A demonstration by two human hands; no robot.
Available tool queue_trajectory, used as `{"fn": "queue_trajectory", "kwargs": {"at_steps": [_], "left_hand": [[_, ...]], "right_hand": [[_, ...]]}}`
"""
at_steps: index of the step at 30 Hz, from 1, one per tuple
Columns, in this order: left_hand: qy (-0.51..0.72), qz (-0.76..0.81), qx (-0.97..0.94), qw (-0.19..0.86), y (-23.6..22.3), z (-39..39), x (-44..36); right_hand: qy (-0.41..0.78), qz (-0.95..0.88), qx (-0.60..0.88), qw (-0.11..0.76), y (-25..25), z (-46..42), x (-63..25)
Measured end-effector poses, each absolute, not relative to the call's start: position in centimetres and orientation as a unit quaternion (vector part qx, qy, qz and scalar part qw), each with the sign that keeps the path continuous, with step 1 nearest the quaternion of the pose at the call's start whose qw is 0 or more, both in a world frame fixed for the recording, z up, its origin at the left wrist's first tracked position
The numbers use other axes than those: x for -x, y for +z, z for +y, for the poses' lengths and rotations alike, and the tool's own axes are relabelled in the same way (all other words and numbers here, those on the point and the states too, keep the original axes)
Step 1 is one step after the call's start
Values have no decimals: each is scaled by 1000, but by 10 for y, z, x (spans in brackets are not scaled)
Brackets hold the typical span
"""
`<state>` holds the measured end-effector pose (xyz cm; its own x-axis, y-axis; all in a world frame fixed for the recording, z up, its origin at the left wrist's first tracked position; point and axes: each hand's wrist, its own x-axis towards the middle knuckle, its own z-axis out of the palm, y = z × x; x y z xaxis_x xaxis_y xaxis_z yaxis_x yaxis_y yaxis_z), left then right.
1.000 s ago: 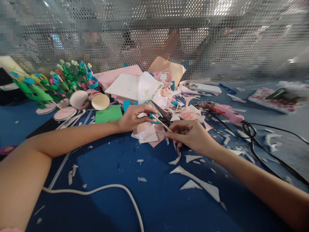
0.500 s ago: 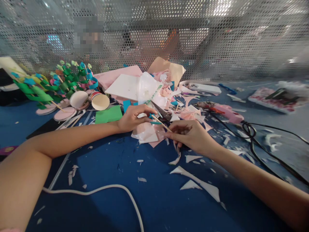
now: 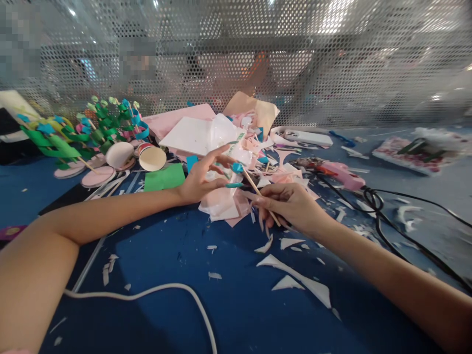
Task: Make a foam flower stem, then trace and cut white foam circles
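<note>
Right hand (image 3: 285,201), right of centre in the frame: thumb and fingers clamped on thin wooden stick (image 3: 251,182). Stick slants, upper end up-left of the grip near mid-frame, lower end poking out below the fingers, down-right. Blue paper piece (image 3: 237,167) at stick's upper end, outside the right-hand grip, up-left of it

Left hand (image 3: 199,181), centre of frame: fingers and thumb apart, blue piece right at the fingertips, between upper fingers and thumb; contact there can't be told. Left thumb points right, just below the blue piece

Under and behind the hands, mid-frame: pile of pink and white paper scraps (image 3: 221,200). Green paper sheet (image 3: 164,177) left of left hand, paper cup (image 3: 152,158) just above it. Upper left: green and blue paper plants (image 3: 106,120) on sticks. Right side: pink glue gun (image 3: 341,174) with black cord. Lower centre: white cable (image 3: 162,286) on blue table (image 3: 147,324), white scraps (image 3: 295,273) lower right of centre
</note>
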<state>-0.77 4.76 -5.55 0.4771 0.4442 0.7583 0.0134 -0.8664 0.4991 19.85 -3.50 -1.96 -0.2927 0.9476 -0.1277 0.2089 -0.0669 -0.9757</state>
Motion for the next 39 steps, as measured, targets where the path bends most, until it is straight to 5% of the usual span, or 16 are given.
{"fn": "queue_trajectory", "kwargs": {"at_steps": [5,17,39], "left_hand": [[534,170,-825,72,-52,45,9],[510,89,-851,-85,-48,35,9],[505,105,-855,-48,-46,33,9]], "right_hand": [[573,-601,448,332,-21,-38,-197],[588,-604,457,283,-22,-40,-192],[573,-633,444,272,-27,-38,-196]]}}
